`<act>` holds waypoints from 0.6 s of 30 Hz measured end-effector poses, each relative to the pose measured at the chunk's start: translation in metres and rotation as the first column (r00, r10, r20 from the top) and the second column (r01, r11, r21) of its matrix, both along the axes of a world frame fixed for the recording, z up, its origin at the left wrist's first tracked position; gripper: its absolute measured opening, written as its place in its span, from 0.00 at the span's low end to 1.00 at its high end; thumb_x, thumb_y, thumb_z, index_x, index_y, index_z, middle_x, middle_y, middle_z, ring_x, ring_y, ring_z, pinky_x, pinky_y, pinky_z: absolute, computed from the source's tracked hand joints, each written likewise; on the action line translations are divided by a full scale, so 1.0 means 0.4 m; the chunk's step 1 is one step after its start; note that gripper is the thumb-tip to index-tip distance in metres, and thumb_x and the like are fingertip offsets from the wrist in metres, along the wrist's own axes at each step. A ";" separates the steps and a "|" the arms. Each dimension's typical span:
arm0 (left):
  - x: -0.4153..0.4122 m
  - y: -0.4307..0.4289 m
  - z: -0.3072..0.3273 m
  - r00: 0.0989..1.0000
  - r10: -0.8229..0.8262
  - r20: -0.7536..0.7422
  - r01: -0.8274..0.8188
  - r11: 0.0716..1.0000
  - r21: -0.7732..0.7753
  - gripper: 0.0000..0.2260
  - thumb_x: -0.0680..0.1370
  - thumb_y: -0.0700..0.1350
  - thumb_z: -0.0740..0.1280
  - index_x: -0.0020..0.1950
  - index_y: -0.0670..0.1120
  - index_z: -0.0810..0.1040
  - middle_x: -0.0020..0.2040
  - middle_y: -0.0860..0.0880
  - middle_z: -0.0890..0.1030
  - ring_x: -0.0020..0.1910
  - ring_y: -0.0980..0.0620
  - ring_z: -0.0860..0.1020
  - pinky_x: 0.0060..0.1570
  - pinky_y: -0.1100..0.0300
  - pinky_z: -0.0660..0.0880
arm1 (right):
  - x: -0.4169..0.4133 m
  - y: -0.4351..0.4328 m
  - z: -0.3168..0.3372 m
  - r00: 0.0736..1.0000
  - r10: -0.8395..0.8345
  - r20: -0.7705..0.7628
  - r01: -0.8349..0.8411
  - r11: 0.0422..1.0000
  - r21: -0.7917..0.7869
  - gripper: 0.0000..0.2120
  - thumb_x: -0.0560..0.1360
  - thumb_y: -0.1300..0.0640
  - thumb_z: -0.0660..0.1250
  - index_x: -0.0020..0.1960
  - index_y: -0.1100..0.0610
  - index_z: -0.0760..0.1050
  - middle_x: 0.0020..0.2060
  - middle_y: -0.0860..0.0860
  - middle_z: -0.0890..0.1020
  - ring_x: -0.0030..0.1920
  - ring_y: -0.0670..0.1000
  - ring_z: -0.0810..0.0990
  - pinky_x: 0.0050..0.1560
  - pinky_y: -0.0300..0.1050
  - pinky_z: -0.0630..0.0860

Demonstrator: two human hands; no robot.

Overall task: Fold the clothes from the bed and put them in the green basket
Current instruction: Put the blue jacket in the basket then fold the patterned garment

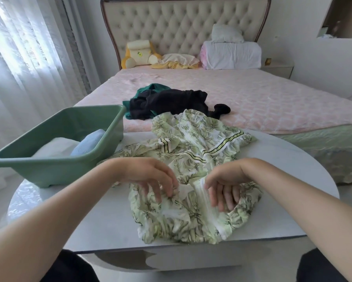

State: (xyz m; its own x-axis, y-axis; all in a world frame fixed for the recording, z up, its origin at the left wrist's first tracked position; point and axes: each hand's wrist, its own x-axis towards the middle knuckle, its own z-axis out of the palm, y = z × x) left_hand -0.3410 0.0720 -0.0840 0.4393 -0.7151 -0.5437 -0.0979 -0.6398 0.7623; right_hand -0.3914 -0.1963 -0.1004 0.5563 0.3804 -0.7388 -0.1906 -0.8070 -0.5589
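Roughly midway is where you stand, by my reading. The leaf-print top (191, 169) lies crumpled on the bench (283, 169) right in front of you, not yet folded. Its far end reaches toward the bed (273, 102) and its near hem sits close to the bench's front edge. It is a thin, pale green cloth with a palm pattern, a white strip down the middle and dark-and-lime striped bands on the sleeves. It looks light and slippery, and it is wrinkled all over, so it likely needs smoothing flat before any fold will stay.

Your left hand (150, 176) has its fingers bent down with the tips on a bunched bit of the cloth; I cannot tell whether they actually pinch it. Your right hand (226, 184) hangs just beside the white strip, its fingers loose and a little blurred, gripping nothing that I can see.

To your left, on the same bench, the green basket (55, 167) already holds a white piece (55, 147) and a light blue piece (89, 143), both folded. Left to do are this top and the heap on the bed beyond it, where black clothes (171, 104) lie tangled over a dark green garment (148, 88).
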 end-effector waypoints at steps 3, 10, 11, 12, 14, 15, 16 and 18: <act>0.032 -0.023 -0.053 0.791 0.177 0.586 -0.197 0.980 -0.030 0.07 0.80 0.40 0.65 0.51 0.51 0.79 0.48 0.51 0.83 0.45 0.50 0.83 0.41 0.64 0.78 | 0.009 0.036 0.001 0.878 -0.201 0.434 0.131 0.974 0.185 0.17 0.80 0.55 0.61 0.37 0.59 0.80 0.31 0.54 0.82 0.27 0.52 0.78 0.27 0.42 0.72; 0.035 -0.018 -0.121 0.821 -0.258 0.510 -0.128 0.786 0.604 0.47 0.69 0.76 0.62 0.79 0.64 0.40 0.81 0.54 0.40 0.78 0.39 0.57 0.73 0.39 0.61 | 0.042 0.055 -0.065 0.749 0.197 0.632 0.102 0.909 -0.405 0.40 0.68 0.37 0.74 0.76 0.44 0.63 0.75 0.48 0.61 0.74 0.54 0.63 0.71 0.57 0.68; 0.035 -0.012 -0.117 0.836 -0.244 0.492 -0.172 0.734 0.656 0.49 0.67 0.79 0.59 0.79 0.64 0.37 0.81 0.53 0.38 0.79 0.38 0.55 0.74 0.39 0.58 | 0.043 0.048 -0.068 0.791 0.196 0.580 0.097 0.896 -0.434 0.49 0.67 0.33 0.73 0.80 0.44 0.55 0.79 0.48 0.55 0.77 0.56 0.59 0.73 0.59 0.65; 0.039 -0.003 -0.113 0.853 -0.197 0.484 -0.222 0.702 0.677 0.50 0.66 0.81 0.56 0.79 0.63 0.37 0.81 0.51 0.41 0.79 0.38 0.55 0.74 0.39 0.57 | 0.043 0.043 -0.071 0.804 0.205 0.558 0.087 0.888 -0.451 0.53 0.66 0.30 0.72 0.81 0.44 0.49 0.80 0.49 0.51 0.79 0.56 0.56 0.75 0.59 0.63; 0.041 0.009 -0.092 0.869 -0.108 0.483 -0.296 0.670 0.681 0.45 0.72 0.78 0.52 0.82 0.55 0.44 0.82 0.46 0.52 0.78 0.41 0.58 0.75 0.44 0.57 | 0.039 0.042 -0.073 0.785 0.193 0.589 0.085 0.908 -0.411 0.52 0.67 0.26 0.67 0.82 0.43 0.48 0.81 0.49 0.51 0.79 0.55 0.56 0.76 0.59 0.61; 0.043 0.012 -0.086 0.865 -0.101 0.492 -0.313 0.657 0.686 0.42 0.76 0.75 0.49 0.82 0.51 0.51 0.81 0.45 0.56 0.78 0.43 0.59 0.75 0.46 0.57 | 0.036 0.042 -0.069 0.772 0.138 0.620 0.096 0.940 -0.328 0.47 0.70 0.27 0.66 0.81 0.43 0.52 0.81 0.49 0.55 0.78 0.54 0.59 0.75 0.58 0.63; 0.047 0.013 -0.084 0.846 -0.134 0.517 -0.327 0.635 0.700 0.39 0.78 0.72 0.47 0.81 0.48 0.56 0.80 0.45 0.59 0.78 0.44 0.60 0.75 0.46 0.58 | 0.031 0.041 -0.061 0.758 0.043 0.651 0.126 0.969 -0.211 0.40 0.74 0.30 0.65 0.80 0.44 0.57 0.79 0.48 0.61 0.76 0.53 0.64 0.73 0.56 0.66; 0.051 0.006 -0.084 0.748 -0.286 0.599 -0.380 0.555 0.740 0.33 0.81 0.67 0.46 0.77 0.46 0.65 0.76 0.44 0.67 0.74 0.44 0.67 0.72 0.46 0.64 | 0.023 0.030 -0.044 0.712 -0.147 0.686 0.206 0.979 -0.004 0.26 0.79 0.40 0.64 0.75 0.45 0.67 0.70 0.46 0.72 0.66 0.47 0.73 0.65 0.48 0.71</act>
